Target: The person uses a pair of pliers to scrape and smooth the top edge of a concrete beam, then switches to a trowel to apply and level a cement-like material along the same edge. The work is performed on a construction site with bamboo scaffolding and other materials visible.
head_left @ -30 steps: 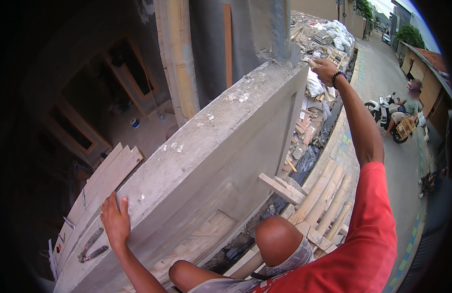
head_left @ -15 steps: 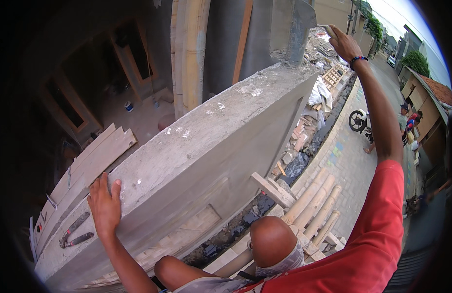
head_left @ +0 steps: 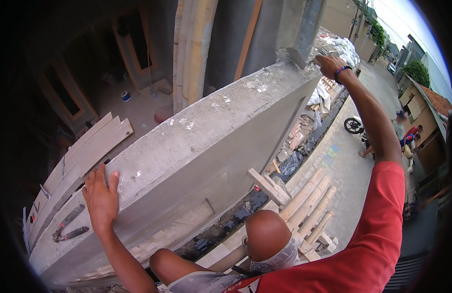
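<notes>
Both hands busy: left hand (head_left: 101,195) flat, open on concrete wall (head_left: 196,146); right hand (head_left: 328,63) grips trowel (head_left: 298,56).

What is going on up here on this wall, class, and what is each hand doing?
A person sits high up at a grey cement-rendered wall. The left hand lies flat, palm down, on the wall's top near its edge. The right hand reaches to the wall's far end, holding a trowel at its top corner. A pair of pliers lies on the wall top beside the left hand, with wooden planks behind it. A street lies far below.
</notes>
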